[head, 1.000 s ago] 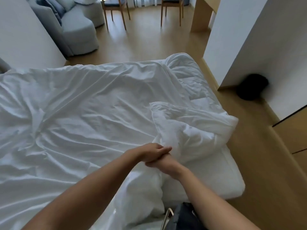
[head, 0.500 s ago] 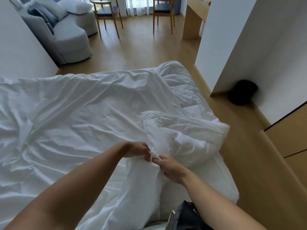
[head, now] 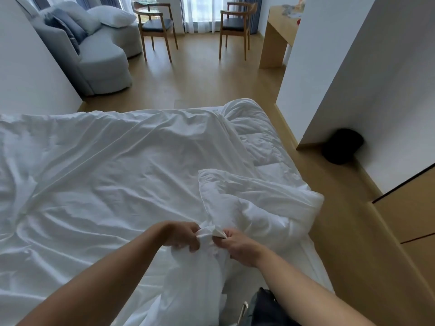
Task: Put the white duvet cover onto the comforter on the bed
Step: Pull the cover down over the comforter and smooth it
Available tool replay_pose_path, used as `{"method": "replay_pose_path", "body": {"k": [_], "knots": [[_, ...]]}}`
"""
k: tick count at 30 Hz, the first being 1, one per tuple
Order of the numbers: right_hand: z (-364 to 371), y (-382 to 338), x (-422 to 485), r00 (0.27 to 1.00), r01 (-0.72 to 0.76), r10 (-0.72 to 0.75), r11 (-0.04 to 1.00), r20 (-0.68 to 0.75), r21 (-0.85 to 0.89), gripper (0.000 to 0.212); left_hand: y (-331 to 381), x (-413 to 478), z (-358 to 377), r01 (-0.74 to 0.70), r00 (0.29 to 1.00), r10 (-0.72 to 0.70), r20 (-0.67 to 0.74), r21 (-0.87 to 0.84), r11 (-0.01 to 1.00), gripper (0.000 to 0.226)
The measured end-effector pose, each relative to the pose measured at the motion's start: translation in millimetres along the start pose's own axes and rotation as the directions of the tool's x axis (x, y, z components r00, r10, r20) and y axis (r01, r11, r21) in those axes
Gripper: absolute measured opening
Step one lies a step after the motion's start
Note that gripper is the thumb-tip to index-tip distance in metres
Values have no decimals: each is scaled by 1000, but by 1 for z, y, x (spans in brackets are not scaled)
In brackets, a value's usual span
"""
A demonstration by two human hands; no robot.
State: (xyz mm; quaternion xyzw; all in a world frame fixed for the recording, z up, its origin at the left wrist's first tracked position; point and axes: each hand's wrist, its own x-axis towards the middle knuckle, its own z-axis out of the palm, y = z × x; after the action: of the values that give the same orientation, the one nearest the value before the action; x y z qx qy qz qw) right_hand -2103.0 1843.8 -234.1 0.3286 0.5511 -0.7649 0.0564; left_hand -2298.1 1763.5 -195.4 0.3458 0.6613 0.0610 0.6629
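**Entry: cover fitting, near right corner of the bed**

- Cover [head: 106, 172]: laid creased over most of the bed [head: 314, 267]. A bunch of its edge is raised at the near side.
- Comforter [head: 259, 142]: quilted and left bare along the bed's right side. One corner is folded back just beyond the hands.
- Left grip [head: 182, 238]: fingers are curled and clamped on the bunched white cloth.
- Right grip [head: 240, 248]: the same bunch is pinched, just beside the left grip.
- Not determined: whether only the cover is pinched, or a comforter corner with it.

**Hazards, as judged:**

1. The corner may be mismatched. White is laid on white, so the wrong layer or a mid-edge fold could be taken for the corner, and the comforter would then be twisted inside.
2. The pinch may be lost. Only a small bunch is held, and a hard pull against the weight of the spread cloth could strip it from the fingers.
3. The comforter may slide. Its folded corner lies at the bed's right edge and could be dragged to the floor [head: 341, 231] if the cover is tugged sideways.
4. Filling may bunch up if the cover is drawn over the fold before it is flattened.
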Motion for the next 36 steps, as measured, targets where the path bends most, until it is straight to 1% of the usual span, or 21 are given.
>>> {"method": "replay_pose_path", "body": {"k": [2, 3, 4, 6, 7, 8, 10, 12, 14, 15, 16, 18, 20, 22, 24, 26, 28, 29, 32, 34, 36], "knots": [[-2, 0, 6, 1000, -6, 7, 998, -15, 66, 33, 1, 2, -1, -64, 994, 58, -94, -63, 996, 41], [-3, 0, 9, 1000, -23, 24, 993, 0, 119, 36, 3, 5, -2, -104, 981, 88, -175, -81, 991, 38], [-2, 0, 10, 999, -41, 36, 981, 28, 188, 39, 5, 8, -2, -161, 951, 131, -281, -86, 983, 31], [3, -7, 13, 992, -64, 29, 955, 121, 290, 42, 10, 16, -3, -281, 843, 219, -491, -55, 958, 22], [6, -10, 15, 985, -67, 18, 957, 174, 284, 43, 13, 19, -3, -320, 794, 250, -554, -32, 947, 22], [8, -11, 18, 979, -70, 18, 966, 203, 249, 42, 15, 23, -2, -337, 770, 266, -580, -16, 941, 23], [10, -11, 21, 983, -96, 70, 984, 170, 150, 35, 14, 25, -3, -313, 794, 255, -552, -11, 950, 24], [10, -11, 21, 992, -127, 125, 989, 35, 79, 28, 6, 21, -10, -198, 875, 146, -461, -66, 978, 29], [8, -9, 24, 983, -129, 138, 988, -123, 81, 28, -1, 9, -18, -21, 972, -15, -236, -151, 988, 13], [9, -10, 25, 980, -115, 128, 989, -155, 90, 29, -3, 3, -20, 31, 994, -48, -101, -158, 987, 13], [10, -11, 27, 979, -102, 117, 990, -167, 96, 29, -5, 0, -23, 37, 999, -38, -2, -134, 990, 23], [13, -12, 28, 981, -75, 98, 988, -168, 134, 27, -3, -5, -24, 9, 996, 2, 89, -128, 992, 31], [13, -14, 23, 983, -54, 88, 978, -163, 202, 29, 0, -7, -22, 1, 996, 19, 87, -224, 975, 35], [14, -15, 17, 989, -69, 100, 962, -108, 264, 38, 3, -6, -21, 23, 999, -30, -14, -333, 943, 38], [20, -17, 12, 991, -132, 134, 948, 10, 288, 46, 9, -3, -17, -14, 985, -57, -164, -403, 915, 24], [23, -18, 7, 985, -165, 141, 940, 103, 299, 53, 20, 0, -9, -76, 981, -16, -195, -456, 887, 15], [19, -17, 1, 985, -161, 130, 923, 110, 349, 67, 28, 4, 1, -112, 978, 7, -211, -492, 863, 5], [16, -15, -3, 987, -151, 119, 912, 108, 382, 70, 29, 6, 4, -133, 973, 19, -230, -491, 861, 8], [16, -12, -10, 988, -98, 35, 890, 148, 446, 59, 29, 12, 5, -182, 963, 63, -261, -458, 870, 19], [18, -10, -9, 988, -56, -10, 906, 153, 420, 50, 29, 12, 3, -161, 963, 47, -266, -423, 892, 15], [20, -9, -7, 993, -13, -35, 925, 117, 380, 44, 28, 8, -1, -133, 965, 29, -260, -393, 910, 5]]}}
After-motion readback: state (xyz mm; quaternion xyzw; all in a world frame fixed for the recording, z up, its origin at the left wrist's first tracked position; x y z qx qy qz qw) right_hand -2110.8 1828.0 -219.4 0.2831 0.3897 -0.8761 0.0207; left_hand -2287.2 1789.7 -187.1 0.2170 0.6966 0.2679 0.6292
